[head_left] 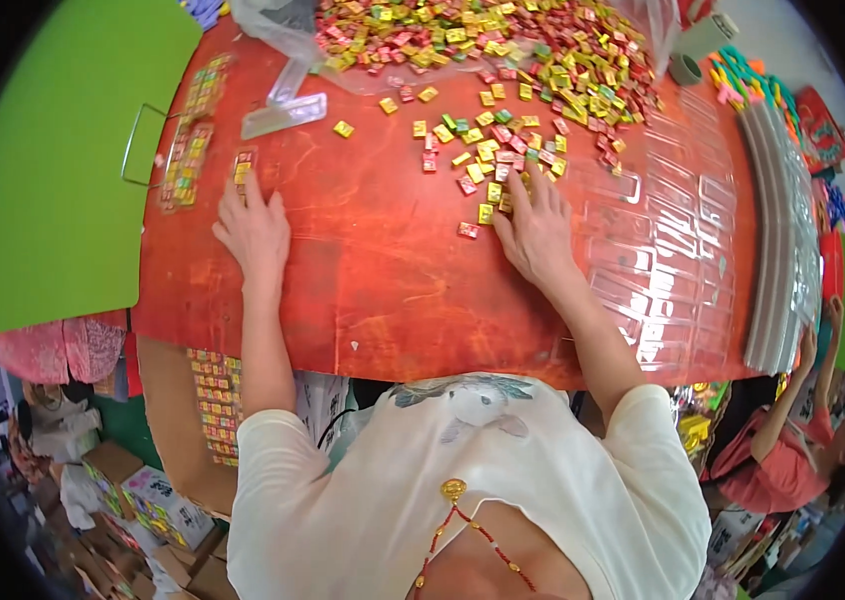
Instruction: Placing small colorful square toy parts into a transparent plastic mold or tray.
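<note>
My left hand (255, 228) rests at the left of the red table, its fingers stretched over a small narrow tray (246, 160) with red and yellow wrapped pieces. The fingers cover the tray's near part. On the right, my right hand (540, 235) is spread flat, fingertips on the near edge of loose wrapped pieces (488, 150) in yellow, red and green. Whether a piece lies under those fingers is hidden. A larger heap of the same pieces (463, 35) lies beyond on clear plastic sheeting.
Filled trays (183, 165) line the table's left edge beside a green board (53, 180). Empty clear trays (303, 114) lie near them. Clear moulded plastic sheets (668, 240) cover the right side, next to stacked strips (781, 230). Another person (773, 455) is at the lower right.
</note>
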{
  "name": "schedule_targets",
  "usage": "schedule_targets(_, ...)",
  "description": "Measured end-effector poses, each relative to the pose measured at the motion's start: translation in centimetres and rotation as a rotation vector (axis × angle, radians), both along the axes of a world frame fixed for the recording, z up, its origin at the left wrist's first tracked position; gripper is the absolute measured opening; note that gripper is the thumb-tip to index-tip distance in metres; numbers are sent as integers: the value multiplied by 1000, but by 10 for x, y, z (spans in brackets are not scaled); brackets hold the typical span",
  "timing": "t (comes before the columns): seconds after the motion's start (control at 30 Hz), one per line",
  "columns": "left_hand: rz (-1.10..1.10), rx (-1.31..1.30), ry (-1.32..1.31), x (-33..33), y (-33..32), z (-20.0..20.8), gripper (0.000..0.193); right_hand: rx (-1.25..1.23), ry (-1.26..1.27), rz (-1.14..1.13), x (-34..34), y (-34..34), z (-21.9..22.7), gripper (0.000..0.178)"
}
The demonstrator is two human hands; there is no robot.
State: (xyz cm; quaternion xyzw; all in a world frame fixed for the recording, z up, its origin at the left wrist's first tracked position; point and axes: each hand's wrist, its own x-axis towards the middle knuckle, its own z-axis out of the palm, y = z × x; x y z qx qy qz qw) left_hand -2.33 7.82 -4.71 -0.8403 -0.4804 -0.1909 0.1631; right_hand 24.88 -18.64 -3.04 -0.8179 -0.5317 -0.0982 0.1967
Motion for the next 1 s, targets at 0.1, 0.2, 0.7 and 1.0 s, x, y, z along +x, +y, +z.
schedule_targets(0.1,-389,-207,-127,44,-37,0,57,29,26,-19,6,35,-17,62)
schedule_targets(0.2,-679,-442,-251,88,-53,4,57,9,19,82,-5,61,-13,61)
schedule_targets(0.7,-766,-541,-276,59,-84,20,38,-5,105,295,-16,-10,18,34)
schedule_targets(1.0,-626,-481,28,50,-93,37,27,-94,-17,333,-48,31,16,30)
